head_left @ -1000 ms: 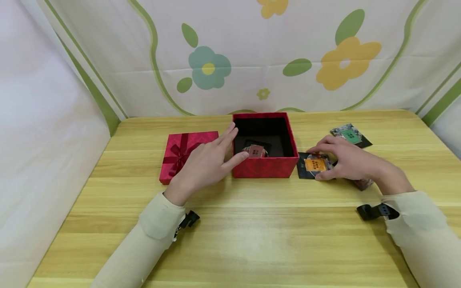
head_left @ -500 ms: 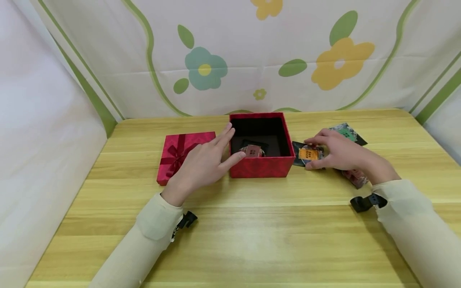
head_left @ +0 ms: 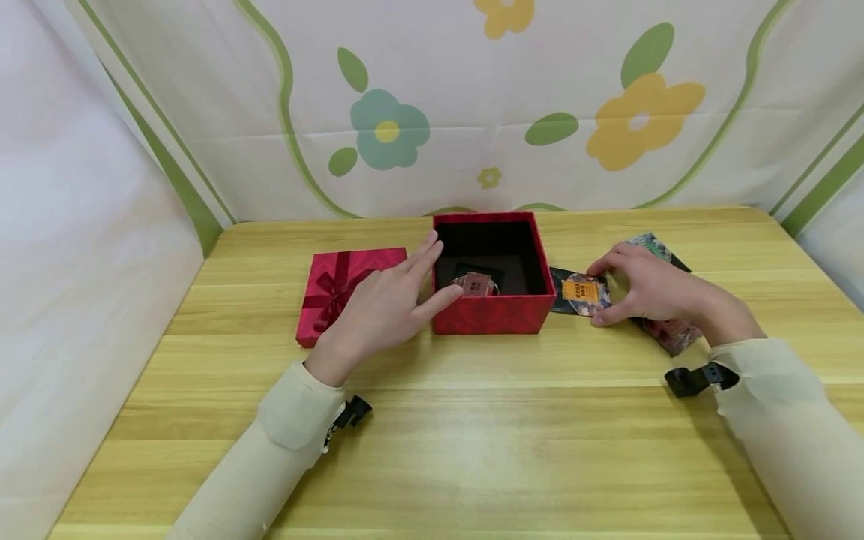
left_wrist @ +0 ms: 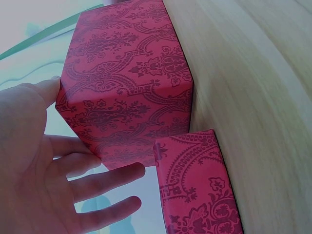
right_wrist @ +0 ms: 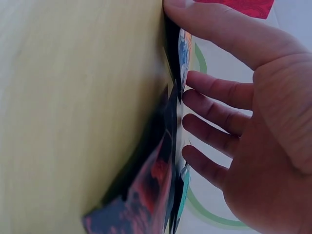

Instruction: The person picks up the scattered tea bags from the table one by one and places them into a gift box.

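Foremost, sleeves (head_left: pixel 297 405): two, pale, reaching over the wood table (head_left: pixel 486 442) from either side
Left hand (head_left: pixel 386 306): fingers extended and spread, grasping nothing; thumb and forefinger touching the box (head_left: pixel 493 315) at its front left corner
Red packet (head_left: pixel 670 334): partly under the right hand (head_left: pixel 653 289)
Right hand: thumb and forefinger set apart at the near and far edges of the orange packet (head_left: pixel 577 291), towards its right end; other fingers loose; whether it pinches, cannot tell
Orange packet: on the table, between box and right hand; long axis appears to run left to right, pointing at the box's right wall; left end beside that wall, contact unclear
Nearer hand: right, clearly; the left is across the box, so any shift of the packet would, in judgement, turn on the right
Lid (head_left: pixel 324 285): red, bowed, left of the box, partly behind the left hand
Box: red, open, dark inside
Brown packet (head_left: pixel 476 283): in the box, near its front wall
Green packet (head_left: pixel 652 242): farthest packet, partly behind the right hand
Curtain (head_left: pixel 472 97): floral, behind the table
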Motion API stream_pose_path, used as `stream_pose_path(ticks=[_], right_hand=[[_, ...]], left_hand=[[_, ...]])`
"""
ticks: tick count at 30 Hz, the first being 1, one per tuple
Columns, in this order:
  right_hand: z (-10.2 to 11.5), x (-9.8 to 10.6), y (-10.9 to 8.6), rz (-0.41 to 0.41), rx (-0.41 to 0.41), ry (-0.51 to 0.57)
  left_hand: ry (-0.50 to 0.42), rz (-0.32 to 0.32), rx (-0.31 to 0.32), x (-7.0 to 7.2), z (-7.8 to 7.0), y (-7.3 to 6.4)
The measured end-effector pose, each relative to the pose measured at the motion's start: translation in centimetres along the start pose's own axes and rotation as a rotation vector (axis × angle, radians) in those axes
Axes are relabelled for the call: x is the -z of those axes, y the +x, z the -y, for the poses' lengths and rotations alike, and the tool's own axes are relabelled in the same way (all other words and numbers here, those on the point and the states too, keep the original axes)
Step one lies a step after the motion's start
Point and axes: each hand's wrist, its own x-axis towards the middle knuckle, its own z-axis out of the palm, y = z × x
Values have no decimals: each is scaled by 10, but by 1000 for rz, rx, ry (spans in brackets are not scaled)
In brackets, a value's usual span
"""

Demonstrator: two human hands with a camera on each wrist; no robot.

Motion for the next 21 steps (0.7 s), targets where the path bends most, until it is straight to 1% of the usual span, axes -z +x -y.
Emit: stream_pose_path(ticks=[13,21], right_hand=[[-1,2,2,12,-47,10],[-1,1,5,15,-50,26]], left_hand=[[-3,-6,-5,0,0,0],[-4,-14,-8,-1,0,0]])
